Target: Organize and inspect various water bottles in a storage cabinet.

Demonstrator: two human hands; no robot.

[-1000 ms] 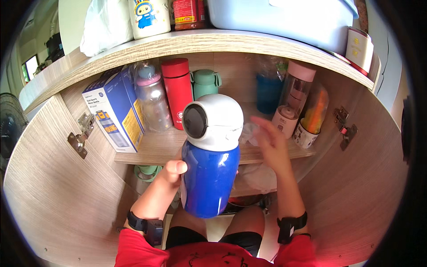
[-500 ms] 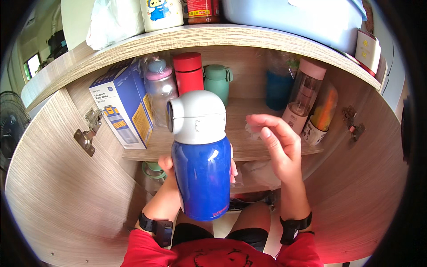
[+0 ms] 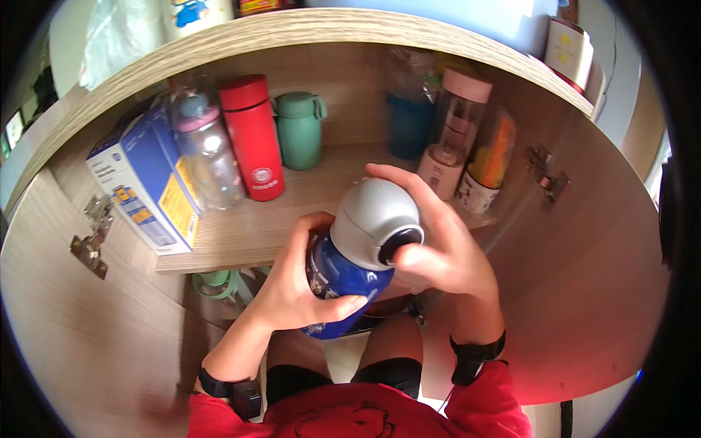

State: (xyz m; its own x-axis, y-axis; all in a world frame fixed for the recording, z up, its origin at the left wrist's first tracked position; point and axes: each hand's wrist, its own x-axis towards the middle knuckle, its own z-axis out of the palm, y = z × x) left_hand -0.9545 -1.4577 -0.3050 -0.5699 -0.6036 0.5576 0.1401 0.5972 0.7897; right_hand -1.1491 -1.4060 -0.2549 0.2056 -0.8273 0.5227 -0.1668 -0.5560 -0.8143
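A blue water bottle (image 3: 342, 271) with a rounded grey lid (image 3: 374, 217) is tilted in front of the cabinet, above my lap. My left hand (image 3: 296, 285) wraps round its blue body, the thumb lying across the front. My right hand (image 3: 449, 244) is curved round the right side of the lid. Its thumb is at the black round part (image 3: 400, 244) of the lid, and its fingers reach behind the lid, partly hidden. I cannot tell whether a scrap is under those fingers.
On the shelf stand a blue-white box (image 3: 142, 193), a clear bottle (image 3: 212, 164), a red flask (image 3: 253, 146), a green flask (image 3: 299, 135), a blue cup (image 3: 409, 128) and a pink-capped bottle (image 3: 460, 117). Open doors flank me. The countertop edge (image 3: 292, 31) juts out above.
The bottle has tilted and turned, its lid's black part now facing right toward me. My left hand has shifted to its front left side. My right hand has come from beside it onto the lid.
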